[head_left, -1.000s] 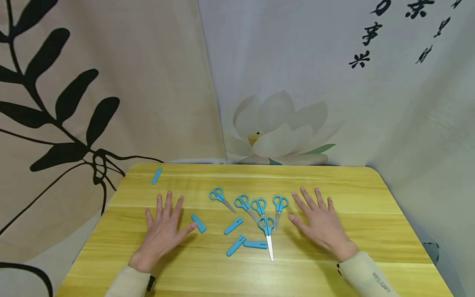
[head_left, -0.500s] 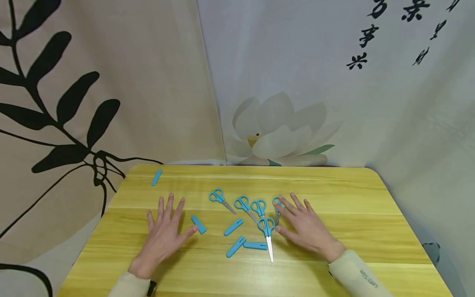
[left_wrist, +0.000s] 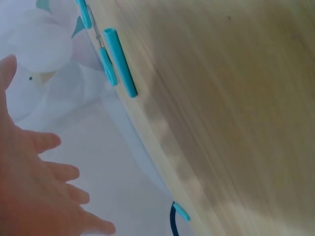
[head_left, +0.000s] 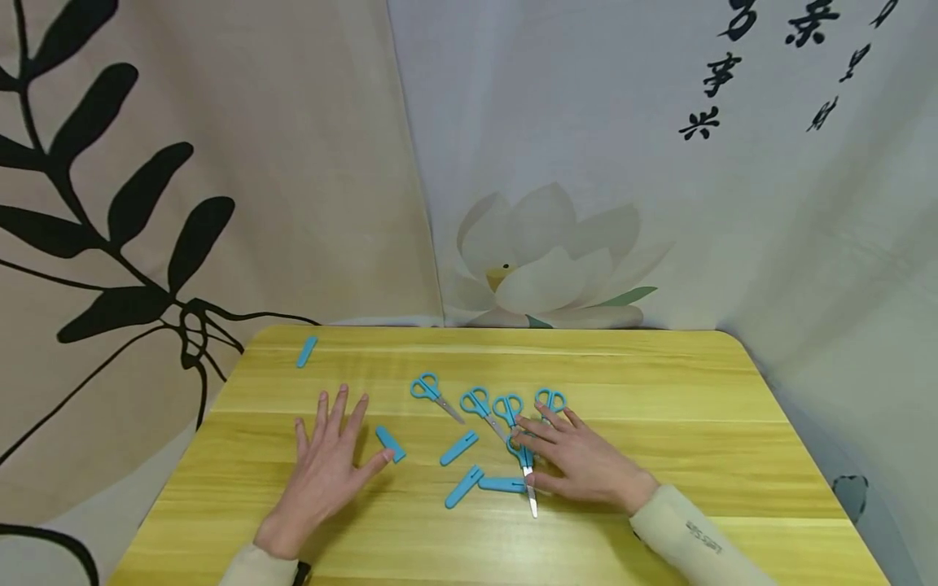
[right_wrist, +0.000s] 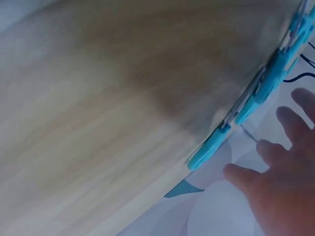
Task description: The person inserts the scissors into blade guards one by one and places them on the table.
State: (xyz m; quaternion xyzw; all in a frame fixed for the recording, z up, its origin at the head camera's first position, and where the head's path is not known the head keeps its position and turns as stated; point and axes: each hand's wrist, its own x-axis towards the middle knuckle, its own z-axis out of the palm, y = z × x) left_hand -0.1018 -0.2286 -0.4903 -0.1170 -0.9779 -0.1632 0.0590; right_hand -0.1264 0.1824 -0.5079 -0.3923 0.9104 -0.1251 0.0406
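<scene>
Hovering above the scissors [head_left: 487, 414], our right hand [head_left: 586, 460] holds nothing, its fingers loose and slightly parted; our left hand [head_left: 318, 476] is just as free, fingers spread. Five pairs lie on the desk [head_left: 733, 407], blades bare wherever we can see them. The nearest pair [head_left: 525, 461] points its tip toward us, so we judge a pricked fingertip the main danger if we press down carelessly. Handles crowd together under our right hand, and lifting one pair could drag its neighbour. The sideways cover [head_left: 501, 484] sits by that nearest blade and could get knocked along. A sweep of our left thumb might nudge the slanted cover [head_left: 390, 443] near it, while the far cover [head_left: 306, 352], close to the back left corner, could fall if bumped.
</scene>
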